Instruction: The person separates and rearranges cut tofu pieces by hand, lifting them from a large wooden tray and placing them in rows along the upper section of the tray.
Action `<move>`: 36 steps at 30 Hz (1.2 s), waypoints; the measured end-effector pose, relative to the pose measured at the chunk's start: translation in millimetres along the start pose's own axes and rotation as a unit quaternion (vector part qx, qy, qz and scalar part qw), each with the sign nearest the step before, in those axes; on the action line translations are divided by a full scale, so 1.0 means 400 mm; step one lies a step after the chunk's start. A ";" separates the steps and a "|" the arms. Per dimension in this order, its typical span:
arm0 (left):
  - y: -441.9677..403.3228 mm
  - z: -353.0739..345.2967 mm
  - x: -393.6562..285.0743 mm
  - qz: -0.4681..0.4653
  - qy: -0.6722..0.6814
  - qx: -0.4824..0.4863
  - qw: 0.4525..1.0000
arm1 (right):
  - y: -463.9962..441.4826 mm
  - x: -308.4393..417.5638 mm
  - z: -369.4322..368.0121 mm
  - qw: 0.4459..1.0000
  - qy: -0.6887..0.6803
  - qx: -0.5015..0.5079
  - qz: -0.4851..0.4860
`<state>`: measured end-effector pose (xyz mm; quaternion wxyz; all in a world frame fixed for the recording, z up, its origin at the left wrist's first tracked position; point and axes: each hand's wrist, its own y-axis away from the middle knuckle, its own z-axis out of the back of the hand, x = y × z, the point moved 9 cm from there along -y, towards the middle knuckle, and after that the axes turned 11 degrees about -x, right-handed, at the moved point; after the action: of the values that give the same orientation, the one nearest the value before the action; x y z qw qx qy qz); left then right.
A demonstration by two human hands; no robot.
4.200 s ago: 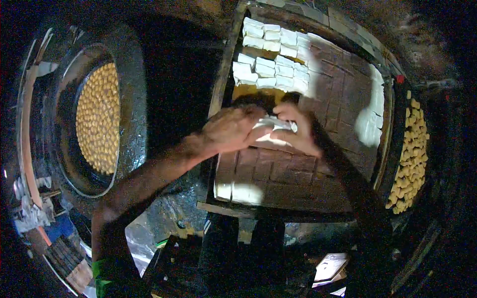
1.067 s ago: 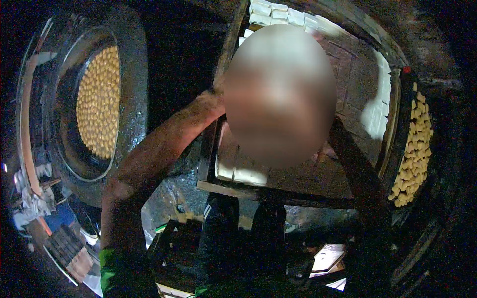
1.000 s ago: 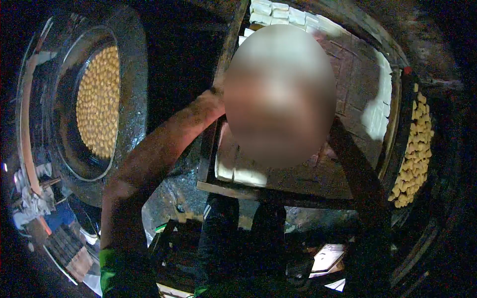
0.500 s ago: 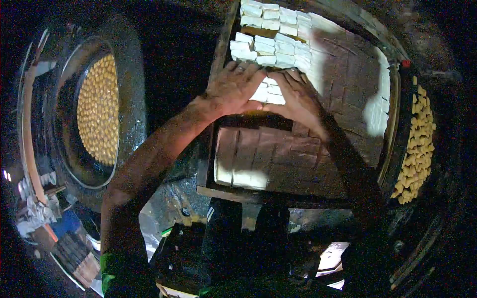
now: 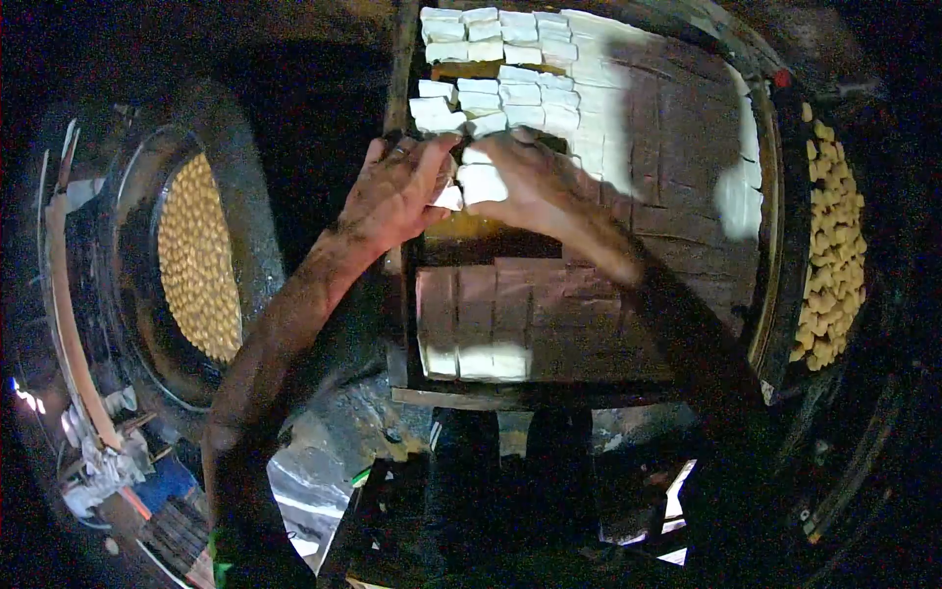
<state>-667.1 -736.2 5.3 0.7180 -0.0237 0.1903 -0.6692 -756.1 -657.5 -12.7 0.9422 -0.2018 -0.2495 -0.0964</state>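
Observation:
White blocks (image 5: 520,93) lie in rows in the upper left of a wooden-framed tray (image 5: 589,395). My left hand (image 5: 397,187) is closed around white pieces at the tray's left side, one piece (image 5: 448,198) showing below its fingers. Just right of it, my right hand (image 5: 520,182) has its thumb and fingers around a white block (image 5: 481,184). A narrow gap parts the two hands. Below them a strip of yellowish tray floor (image 5: 491,236) shows, then a cut white slab (image 5: 579,314) in shadow.
To the left stands a dark round pan (image 5: 132,285) with many small golden pieces (image 5: 199,260). Yellow chunks (image 5: 832,245) are heaped beyond the tray's right edge. Crumpled pale material (image 5: 103,466) lies at the lower left. My legs are below the tray's front edge.
Both hands have moved left since half a second ago, and a gap has opened between the pieces they hold. The view has shifted. Earlier, a blurred oval hid the hands.

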 end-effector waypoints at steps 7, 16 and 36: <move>-0.009 0.004 -0.030 -0.044 -0.076 -0.003 0.996 | 0.005 0.034 0.036 0.994 0.094 0.062 0.010; -0.094 -0.056 -0.146 -0.080 -0.041 -0.004 0.996 | 0.087 -0.098 0.098 0.995 0.050 0.074 -0.036; 0.120 0.018 -0.153 -0.025 0.006 0.040 0.999 | 0.258 0.002 0.024 0.988 0.066 0.127 -0.065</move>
<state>-621.3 -673.7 12.9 0.7002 0.0044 0.1669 -0.6942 -730.3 -560.6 -38.7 0.9662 -0.0571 -0.2098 -0.1384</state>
